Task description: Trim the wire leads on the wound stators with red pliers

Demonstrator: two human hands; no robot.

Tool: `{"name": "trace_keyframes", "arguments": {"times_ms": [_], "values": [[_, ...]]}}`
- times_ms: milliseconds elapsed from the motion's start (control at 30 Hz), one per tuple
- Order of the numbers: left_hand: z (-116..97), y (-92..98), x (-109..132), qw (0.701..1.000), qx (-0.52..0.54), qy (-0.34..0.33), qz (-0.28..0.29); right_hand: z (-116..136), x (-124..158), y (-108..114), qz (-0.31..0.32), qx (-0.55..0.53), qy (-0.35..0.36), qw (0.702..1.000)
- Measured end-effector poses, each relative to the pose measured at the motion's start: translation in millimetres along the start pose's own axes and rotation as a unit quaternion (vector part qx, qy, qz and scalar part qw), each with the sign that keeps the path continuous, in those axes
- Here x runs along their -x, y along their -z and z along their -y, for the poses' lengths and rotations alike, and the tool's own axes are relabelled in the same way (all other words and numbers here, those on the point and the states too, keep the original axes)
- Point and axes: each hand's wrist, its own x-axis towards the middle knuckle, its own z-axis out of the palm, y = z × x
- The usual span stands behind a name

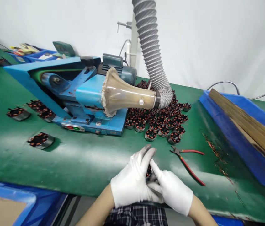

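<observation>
Both my hands wear white gloves and meet at the near edge of the green table (80, 157). My left hand (132, 182) curls round a small motor stator (149, 172) with copper windings, which shows only as a dark sliver between the fingers. My right hand (172, 188) closes on the same stator from the right, its forefinger stretched up along it. Red-handled cutting pliers (188, 163) lie open on the table just right of my hands.
A blue belt sander (80, 94) with a beige suction funnel (125, 94) and grey ribbed hose (151, 47) stands at the middle. Several wound stators (162, 121) are heaped beside it, others lie at the left (39, 139). A blue bin (238, 138) holds brown strips; copper scraps (213, 150) lie nearby.
</observation>
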Motion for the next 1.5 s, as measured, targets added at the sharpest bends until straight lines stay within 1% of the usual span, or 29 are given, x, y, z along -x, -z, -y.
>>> {"name": "trace_keyframes", "arguments": {"times_ms": [67, 100, 167, 233, 300, 367, 433, 500, 567, 633, 700, 767, 833, 900, 967, 1067, 1133, 1233, 1333, 1400, 1433, 1500], "values": [[2, -0.2, -6, 0.998, 0.026, 0.008, 0.053, -3, -6, -3, 0.009, 0.021, 0.001, 1.000], [4, -1.2, -8, 0.997, 0.032, 0.014, 0.071, -5, -7, -4, 0.010, 0.018, -0.001, 1.000], [8, -4.0, -10, 0.995, 0.032, 0.021, 0.087, -10, -6, -4, 0.006, 0.005, -0.019, 1.000], [11, -6.3, -11, 0.995, 0.028, 0.029, 0.087, -10, -2, -4, -0.012, 0.019, -0.041, 0.999], [11, -5.9, -11, 0.994, 0.027, 0.037, 0.094, -6, 0, -4, -0.027, 0.055, -0.051, 0.997], [9, -2.1, -12, 0.991, 0.028, 0.037, 0.122, 1, -1, -3, -0.024, 0.068, -0.061, 0.995], [7, 3.5, -14, 0.987, 0.029, 0.031, 0.157, 7, -5, -3, -0.011, 0.044, -0.080, 0.996], [6, 8.1, -15, 0.983, 0.031, 0.028, 0.176, 9, -9, -4, -0.008, 0.003, -0.083, 0.997], [6, 10.0, -14, 0.984, 0.037, 0.025, 0.171, 5, -12, -7, -0.007, -0.034, -0.061, 0.997], [7, 9.7, -14, 0.988, 0.041, 0.011, 0.151, -1, -11, -10, -0.007, -0.042, -0.046, 0.998], [7, 8.9, -13, 0.990, 0.036, 0.003, 0.136, -5, -8, -12, -0.013, -0.003, -0.044, 0.999], [6, 9.0, -13, 0.989, 0.029, 0.007, 0.143, -5, -6, -11, -0.029, 0.043, -0.056, 0.997], [6, 9.5, -13, 0.987, 0.030, 0.014, 0.158, 0, -8, -9, -0.040, 0.051, -0.073, 0.995], [6, 9.7, -14, 0.985, 0.033, 0.018, 0.168, 5, -11, -6, -0.045, 0.026, -0.086, 0.995], [7, 9.1, -13, 0.986, 0.034, 0.017, 0.163, 7, -14, -4, -0.028, -0.019, -0.083, 0.996], [8, 8.1, -12, 0.988, 0.031, 0.003, 0.149, 2, -12, -3, -0.011, -0.043, -0.045, 0.998], [7, 8.1, -13, 0.990, 0.029, 0.001, 0.140, -4, -8, -5, -0.026, -0.003, -0.032, 0.999], [3, 7.0, -15, 0.991, 0.018, 0.003, 0.130, -11, -3, -10, -0.054, 0.044, -0.049, 0.996], [1, 3.1, -14, 0.992, -0.036, 0.009, 0.122, -15, -1, -18, -0.110, 0.051, -0.038, 0.992], [0, 1.0, -13, 0.990, -0.076, 0.014, 0.117, -17, -2, -24, -0.157, -0.001, -0.026, 0.987], [-1, 0.6, -12, 0.989, -0.089, 0.015, 0.118, -18, -2, -26, -0.174, -0.053, -0.031, 0.983], [-1, 1.2, -11, 0.986, -0.102, 0.012, 0.128, -20, -3, -30, -0.182, -0.186, -0.064, 0.963]]}}
